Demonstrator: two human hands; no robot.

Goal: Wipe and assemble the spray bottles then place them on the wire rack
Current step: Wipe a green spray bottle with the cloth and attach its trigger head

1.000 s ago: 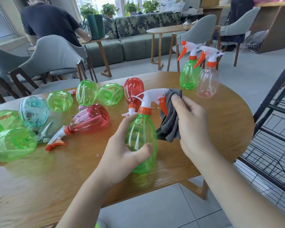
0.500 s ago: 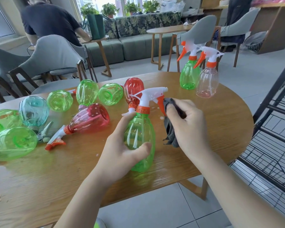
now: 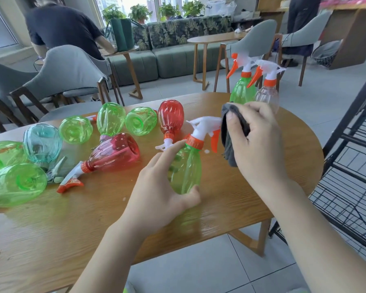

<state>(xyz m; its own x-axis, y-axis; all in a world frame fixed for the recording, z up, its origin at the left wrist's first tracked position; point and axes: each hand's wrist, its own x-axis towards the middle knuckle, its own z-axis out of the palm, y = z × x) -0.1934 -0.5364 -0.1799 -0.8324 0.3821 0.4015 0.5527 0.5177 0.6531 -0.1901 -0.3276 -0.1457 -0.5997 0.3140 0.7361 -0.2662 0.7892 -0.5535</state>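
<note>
The left hand point(image 3: 156, 187) is gripping the green bottle point(image 3: 185, 172); beside its nozzle, the right hand point(image 3: 256, 140) is clutching the grey cloth point(image 3: 230, 144). Hard wiping risks twisting the bottle loose.

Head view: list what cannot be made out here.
- Clear bottle: base hidden behind the right hand.
- Wire rack: cut off by the right edge.
- Green bottle: far side covered by the left hand.
- Grey cloth: mostly bunched inside the right hand.
</note>
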